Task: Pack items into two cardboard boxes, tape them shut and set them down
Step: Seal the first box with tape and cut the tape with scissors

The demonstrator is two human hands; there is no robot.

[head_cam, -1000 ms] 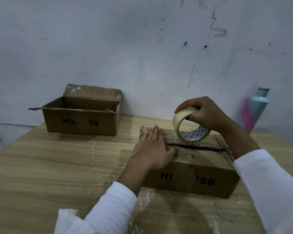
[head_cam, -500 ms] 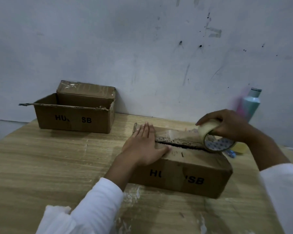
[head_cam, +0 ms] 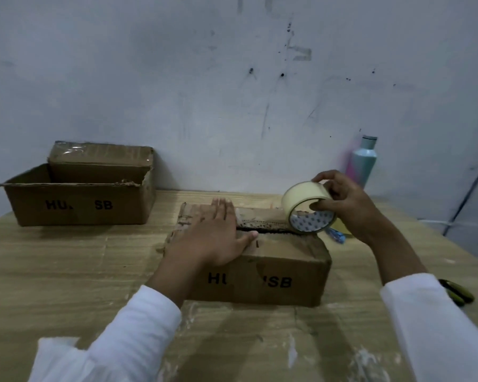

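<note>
A closed cardboard box (head_cam: 262, 277) lies in front of me on the wooden table (head_cam: 66, 271), its top flaps meeting at a dark seam. My left hand (head_cam: 213, 238) presses flat on the left part of the lid, holding down the tape's end. My right hand (head_cam: 342, 202) grips a roll of clear tape (head_cam: 308, 206) at the right end of the seam, thumb inside the core. A strip of tape runs along the seam between my hands. A second cardboard box (head_cam: 80, 188) stands open at the back left by the wall.
A teal and pink bottle (head_cam: 361, 161) stands against the wall at the back right. A dark, yellow-edged tool (head_cam: 457, 292) lies on the table by my right sleeve. Small blue and yellow items (head_cam: 339, 235) sit just behind the closed box's right end.
My right hand has pulled the tape roll from the middle of the lid to its right end, laying tape over the seam. My left hand has stayed pressed on the lid.
</note>
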